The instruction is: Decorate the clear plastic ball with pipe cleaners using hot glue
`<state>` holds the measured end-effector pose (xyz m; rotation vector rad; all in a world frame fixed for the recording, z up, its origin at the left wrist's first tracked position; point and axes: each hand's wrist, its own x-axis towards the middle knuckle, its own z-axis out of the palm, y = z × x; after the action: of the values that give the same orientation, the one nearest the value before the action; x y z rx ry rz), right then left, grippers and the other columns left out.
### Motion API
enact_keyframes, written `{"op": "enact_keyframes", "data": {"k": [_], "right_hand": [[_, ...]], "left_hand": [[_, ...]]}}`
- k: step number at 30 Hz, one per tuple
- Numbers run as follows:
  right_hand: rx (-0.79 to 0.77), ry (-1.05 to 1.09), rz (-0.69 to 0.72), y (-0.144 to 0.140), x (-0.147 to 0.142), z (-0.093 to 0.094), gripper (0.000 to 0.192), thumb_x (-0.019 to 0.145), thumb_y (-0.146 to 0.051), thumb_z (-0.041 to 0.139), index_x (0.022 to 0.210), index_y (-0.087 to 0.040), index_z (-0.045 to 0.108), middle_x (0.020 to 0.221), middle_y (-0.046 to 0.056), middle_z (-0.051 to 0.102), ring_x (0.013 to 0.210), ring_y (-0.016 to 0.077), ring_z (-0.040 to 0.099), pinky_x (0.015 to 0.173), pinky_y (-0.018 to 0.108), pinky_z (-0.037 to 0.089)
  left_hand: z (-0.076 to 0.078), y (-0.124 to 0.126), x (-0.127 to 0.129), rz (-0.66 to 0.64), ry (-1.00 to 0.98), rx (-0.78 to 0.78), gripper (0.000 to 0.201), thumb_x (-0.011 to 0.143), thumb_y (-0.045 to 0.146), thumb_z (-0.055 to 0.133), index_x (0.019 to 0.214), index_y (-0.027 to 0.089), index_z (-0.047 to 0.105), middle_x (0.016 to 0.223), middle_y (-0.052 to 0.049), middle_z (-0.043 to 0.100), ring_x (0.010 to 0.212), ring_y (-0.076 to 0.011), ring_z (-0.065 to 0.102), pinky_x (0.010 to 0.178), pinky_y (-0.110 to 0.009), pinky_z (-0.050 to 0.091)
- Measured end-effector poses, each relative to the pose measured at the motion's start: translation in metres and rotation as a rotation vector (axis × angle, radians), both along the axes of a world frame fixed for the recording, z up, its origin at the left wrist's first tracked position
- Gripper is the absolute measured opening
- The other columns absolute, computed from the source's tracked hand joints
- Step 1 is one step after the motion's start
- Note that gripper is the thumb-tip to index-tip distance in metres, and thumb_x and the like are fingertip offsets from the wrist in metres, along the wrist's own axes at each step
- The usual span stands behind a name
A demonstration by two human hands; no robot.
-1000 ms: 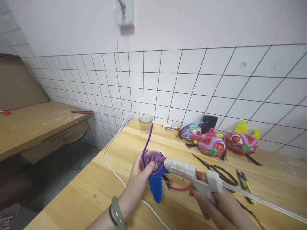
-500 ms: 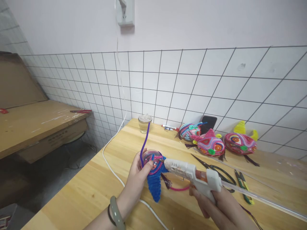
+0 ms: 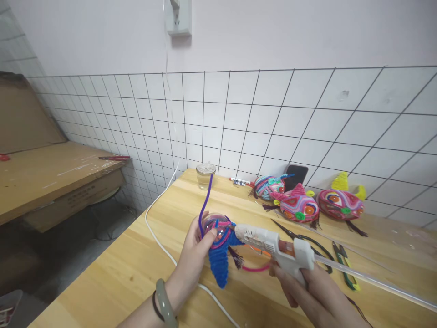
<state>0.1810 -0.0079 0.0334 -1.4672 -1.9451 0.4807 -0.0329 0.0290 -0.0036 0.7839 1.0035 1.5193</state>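
Note:
My left hand [image 3: 196, 243] is closed around a clear plastic ball ornament [image 3: 210, 223] decorated with pink and blue pipe cleaner. Blue fuzzy fins [image 3: 219, 268] hang from the ornament, and a dark tassel [image 3: 235, 258] lies below it. A purple pipe cleaner [image 3: 206, 200] rises from its left side. My right hand [image 3: 307, 291] grips the handle of a white hot glue gun [image 3: 266, 240], with a long clear glue stick [image 3: 372, 280] sticking out of its back. The nozzle points left, at or very near the ornament's pipe cleaner; exact contact cannot be made out.
Three finished fish-like ornaments [image 3: 297, 205] stand at the back right near a dark phone [image 3: 296, 176]. Black scissors [image 3: 312, 243] and yellow-green snips [image 3: 345, 266] lie right of the gun. A lidded glass [image 3: 205, 176] stands by the wall. A white cord [image 3: 160, 239] crosses the table.
The whole view has shifted very slightly. The glue gun's tip has moved a little relative to the ornament, and a bit of orange shows beneath the gun. Both hands keep their holds.

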Motion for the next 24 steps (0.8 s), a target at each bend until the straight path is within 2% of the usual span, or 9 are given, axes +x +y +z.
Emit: {"op": "enact_keyframes", "data": {"k": [2,4,6,8,13,16,18,21,24], "right_hand": [[0.004,0.001,-0.014,0.001,0.001,0.000,0.033,0.086,-0.047,0.051,0.108,-0.024,0.060,0.054,-0.005,0.049,0.048,0.0150,0.050,0.047,0.020,0.043],[-0.003,0.003,-0.025,0.001,0.001,0.000,0.027,0.085,-0.049,0.052,0.086,-0.024,0.063,0.053,-0.004,0.049,0.049,0.0150,0.049,0.047,0.021,0.042],[-0.026,0.013,-0.037,0.000,-0.001,0.001,0.035,0.084,-0.050,0.052,0.060,-0.024,0.055,0.053,-0.003,0.050,0.051,0.0148,0.050,0.049,0.020,0.042],[-0.074,0.055,-0.058,0.000,-0.003,0.003,0.043,0.083,-0.051,0.052,0.050,-0.024,0.046,0.054,-0.002,0.049,0.053,0.0145,0.049,0.050,0.020,0.043],[-0.267,0.198,-0.013,0.003,0.000,0.007,0.051,0.084,-0.055,0.048,0.045,-0.023,0.044,0.051,-0.002,0.047,0.054,0.0142,0.048,0.054,0.021,0.042],[-0.354,0.272,-0.003,0.014,0.014,0.003,0.059,0.084,-0.060,0.046,0.040,-0.021,0.046,0.045,-0.002,0.044,0.048,0.0124,0.041,0.050,0.023,0.036],[-0.390,0.407,-0.012,0.026,0.026,-0.004,0.058,0.082,-0.063,0.049,0.041,-0.022,0.040,0.039,-0.002,0.045,0.043,0.0111,0.037,0.047,0.023,0.033],[-0.474,0.592,-0.104,0.045,0.040,-0.017,0.050,0.078,-0.064,0.054,0.053,-0.022,0.042,0.038,-0.003,0.049,0.037,0.0092,0.033,0.040,0.022,0.026],[-0.546,0.567,-0.236,0.058,0.044,-0.035,0.040,0.075,-0.057,0.060,0.068,-0.020,0.051,0.043,-0.003,0.055,0.038,0.0103,0.043,0.040,0.021,0.031]], "left_hand": [[-0.001,0.000,0.000,-0.003,0.004,0.003,0.043,0.077,0.033,0.067,0.116,0.023,0.056,0.118,-0.008,0.068,0.113,-0.0250,0.059,0.095,-0.037,0.044],[-0.001,0.000,0.000,0.000,0.004,0.005,0.043,0.077,0.033,0.067,0.116,0.022,0.055,0.118,-0.008,0.068,0.113,-0.0250,0.058,0.096,-0.038,0.043],[-0.001,0.000,0.001,-0.001,0.003,0.003,0.043,0.077,0.033,0.067,0.117,0.022,0.055,0.119,-0.009,0.067,0.114,-0.0259,0.058,0.097,-0.039,0.043],[0.000,0.000,0.001,-0.001,0.003,-0.005,0.045,0.076,0.034,0.067,0.117,0.021,0.055,0.120,-0.010,0.066,0.116,-0.0268,0.057,0.098,-0.040,0.042],[-0.001,0.002,0.000,0.001,-0.021,-0.046,0.051,0.075,0.036,0.068,0.120,0.020,0.051,0.124,-0.012,0.064,0.120,-0.0290,0.053,0.100,-0.042,0.040],[-0.004,0.003,-0.001,-0.004,-0.038,-0.070,0.054,0.074,0.037,0.069,0.121,0.020,0.049,0.126,-0.013,0.063,0.122,-0.0298,0.052,0.100,-0.042,0.040],[-0.005,0.004,-0.002,-0.001,-0.045,-0.086,0.055,0.074,0.036,0.069,0.122,0.019,0.048,0.126,-0.014,0.062,0.123,-0.0297,0.051,0.101,-0.042,0.039],[-0.005,0.004,-0.001,-0.008,-0.042,-0.087,0.056,0.074,0.037,0.069,0.122,0.019,0.047,0.128,-0.014,0.061,0.124,-0.0291,0.050,0.102,-0.041,0.039],[-0.002,0.002,0.000,-0.036,-0.029,-0.093,0.055,0.073,0.038,0.070,0.119,0.018,0.049,0.126,-0.014,0.063,0.123,-0.0296,0.052,0.101,-0.041,0.039]]}}
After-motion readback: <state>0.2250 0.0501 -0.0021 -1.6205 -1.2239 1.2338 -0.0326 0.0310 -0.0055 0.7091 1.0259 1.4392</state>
